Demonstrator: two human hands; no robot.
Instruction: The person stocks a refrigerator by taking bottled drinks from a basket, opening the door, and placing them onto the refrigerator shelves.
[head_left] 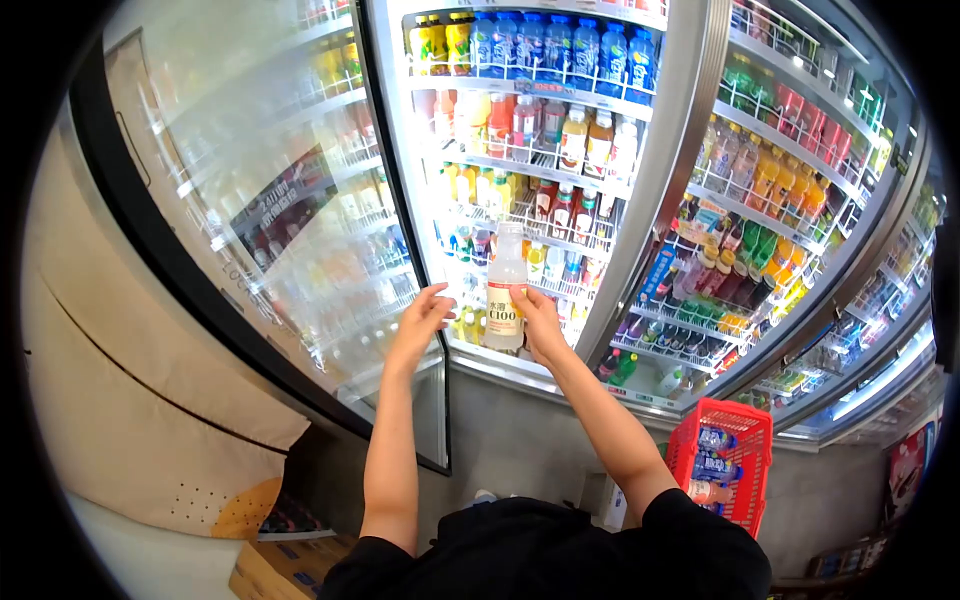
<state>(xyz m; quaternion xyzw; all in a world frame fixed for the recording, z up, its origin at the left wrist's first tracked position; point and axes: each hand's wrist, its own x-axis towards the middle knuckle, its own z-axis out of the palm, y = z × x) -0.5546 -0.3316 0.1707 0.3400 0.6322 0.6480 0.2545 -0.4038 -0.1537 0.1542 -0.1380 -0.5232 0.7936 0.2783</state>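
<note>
In my right hand [541,322] is an upright clear bottle [505,315] of pale, cloudy drink. Its cream label reads C100, and my fingers close on its right side. My left hand [424,318] is raised to the left of the bottle, apart from it, with fingers spread and nothing in them. That hand is near the edge of the swung-open glass fridge door [290,200]. Behind the bottle are lit fridge shelves [540,160] packed with drinks, including blue bottles [555,48] on the top row.
A red basket [762,440] holding several bottles stands on the floor at my right. More glass-fronted fridges [770,200] run along the right. A beige cover [150,430] hangs at the left, with a cardboard box [275,568] below it.
</note>
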